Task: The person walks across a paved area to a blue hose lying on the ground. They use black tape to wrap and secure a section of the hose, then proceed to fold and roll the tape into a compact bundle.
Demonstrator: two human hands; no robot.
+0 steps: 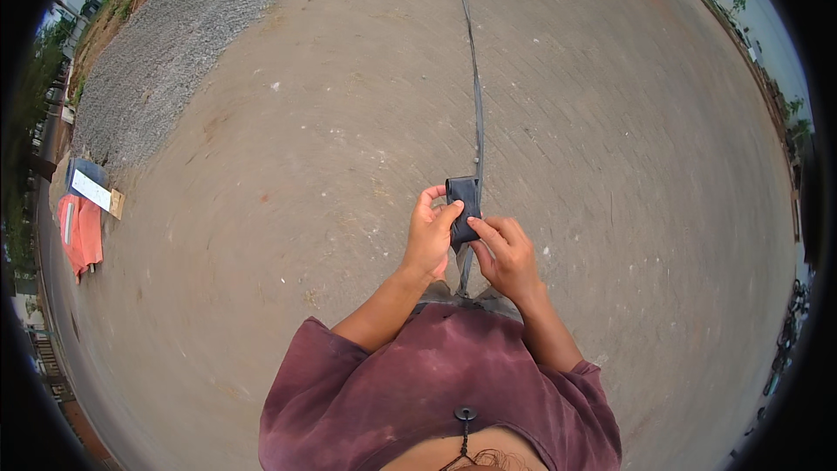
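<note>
In front of my waist, a small black wallet (465,193) is held upright between both hands. My left hand (427,235) grips its left side, with the thumb across the front and fingers behind. My right hand (508,255) is closed at the wallet's lower right, thumb and forefinger pinching near its edge. Whether anything small is between those right fingertips I cannot make out. The inside of the wallet is hidden.
Block paving (349,105) stretches all around, with a dark narrow strip (478,96) running away from my feet. Grey gravel (166,61) is heaped at the far left. An orange garment (81,235) and a white board (92,189) are at the left.
</note>
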